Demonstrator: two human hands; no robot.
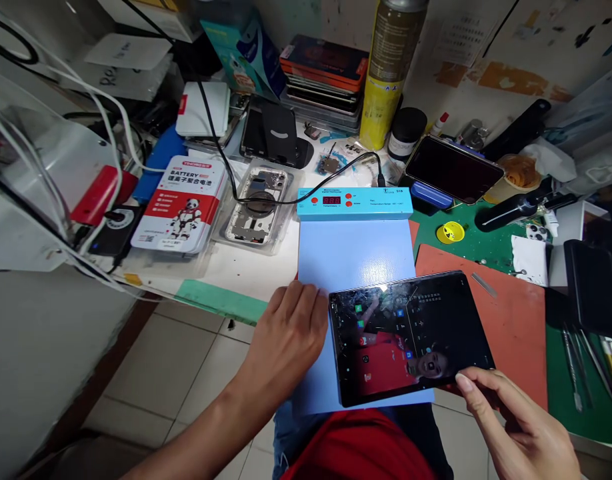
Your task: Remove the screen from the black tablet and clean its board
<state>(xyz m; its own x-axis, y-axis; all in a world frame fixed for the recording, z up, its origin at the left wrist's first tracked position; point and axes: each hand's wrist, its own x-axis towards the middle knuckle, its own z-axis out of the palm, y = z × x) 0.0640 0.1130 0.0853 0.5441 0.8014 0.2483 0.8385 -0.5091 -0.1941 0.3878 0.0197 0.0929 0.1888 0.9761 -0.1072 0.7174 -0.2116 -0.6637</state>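
A black tablet [411, 340] lies tilted over a pale blue heating pad [356, 250]. Small app icons glow on its screen, along with reflections; marks near its upper edge could be cracks or smudges. My right hand [521, 417] pinches the tablet's lower right corner between thumb and fingers. Beside the tablet's left edge, my left hand [296, 323] is curled closed on the pad, knuckles up. Its fingertips are hidden, so I cannot tell whether it holds anything. The pad's control box [355, 204] has a digital display and red buttons, with a black cable plugged into its back.
An opened phone housing [256, 207] and a battery pack [179, 203] lie left. A yellow spray can [386, 80] and a propped phone [453, 167] stand behind. An orange mat [521, 320], tweezers [571, 367] and a black case [593, 287] are at right.
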